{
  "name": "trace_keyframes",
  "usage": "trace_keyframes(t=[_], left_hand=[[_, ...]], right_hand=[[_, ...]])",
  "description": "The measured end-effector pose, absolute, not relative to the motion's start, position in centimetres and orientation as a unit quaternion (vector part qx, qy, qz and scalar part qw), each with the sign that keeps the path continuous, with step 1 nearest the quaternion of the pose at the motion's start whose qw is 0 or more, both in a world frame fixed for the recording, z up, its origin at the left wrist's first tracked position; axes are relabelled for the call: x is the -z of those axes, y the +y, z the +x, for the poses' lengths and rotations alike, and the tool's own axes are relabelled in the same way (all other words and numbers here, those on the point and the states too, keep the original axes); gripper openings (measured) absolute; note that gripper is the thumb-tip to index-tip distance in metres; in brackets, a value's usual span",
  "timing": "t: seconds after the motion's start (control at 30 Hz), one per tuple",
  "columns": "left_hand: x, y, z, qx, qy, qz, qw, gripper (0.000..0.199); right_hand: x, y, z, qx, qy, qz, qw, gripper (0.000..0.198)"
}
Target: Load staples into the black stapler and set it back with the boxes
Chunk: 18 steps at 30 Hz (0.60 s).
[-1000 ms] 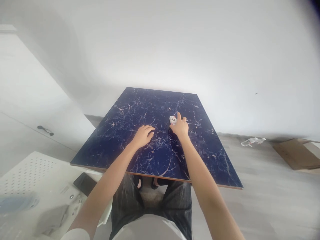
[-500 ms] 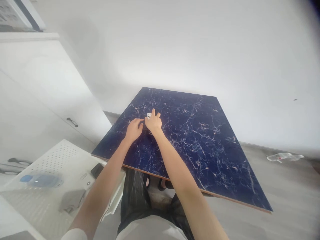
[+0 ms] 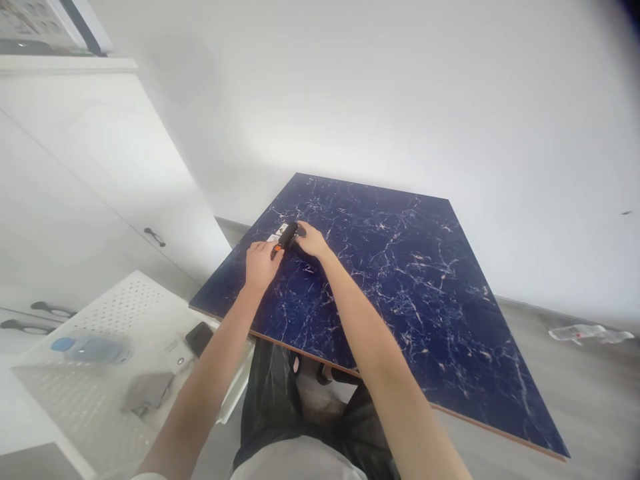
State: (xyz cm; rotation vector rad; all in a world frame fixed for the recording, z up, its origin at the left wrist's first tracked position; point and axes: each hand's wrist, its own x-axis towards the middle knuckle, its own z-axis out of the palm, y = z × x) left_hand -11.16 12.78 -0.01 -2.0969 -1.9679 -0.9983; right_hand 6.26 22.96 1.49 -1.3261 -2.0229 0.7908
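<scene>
A small black object with an orange end (image 3: 289, 235) is between my two hands on the dark blue marble-patterned tabletop (image 3: 400, 280); its exact kind I cannot make out. My left hand (image 3: 261, 263) has its fingers closed at the orange end. At the black end, my right hand (image 3: 312, 241) curls its fingers around the far side. Small white printed pieces (image 3: 282, 229) lie just beyond the object, partly covered by it and by my left fingers.
On the left, a white perforated surface (image 3: 115, 320) carries a water bottle (image 3: 97, 349), a grey pouch (image 3: 149, 391) and a dark phone-like item (image 3: 199, 339). A white cabinet (image 3: 90, 173) stands behind it. A clear plastic bottle (image 3: 590, 334) lies on the floor at right.
The black object with the orange end has come into view between my hands. My right hand has turned, and my fingers have closed on the object. The view has shifted slightly.
</scene>
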Motion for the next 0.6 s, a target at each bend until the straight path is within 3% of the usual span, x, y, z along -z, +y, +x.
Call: trace_keyframes(t=[0.13,0.33,0.6], left_hand=[[0.3,13.0,-11.4,0.346,-0.666,-0.659,0.058,0.026],[1.0,13.1,-11.9,0.377,-0.657,-0.651,0.047,0.023],[1.5,13.4,-12.2,0.441,-0.684,-0.582,0.003,0.014]], right_hand=[[-1.5,24.3,7.2,-0.323,-0.787,-0.437,0.293,0.053],[-1.8,25.4,7.5,-0.311,-0.805,-0.434,0.259,0.022],[-1.8,27.6,9.2,-0.326,-0.785,-0.473,0.232,0.018]])
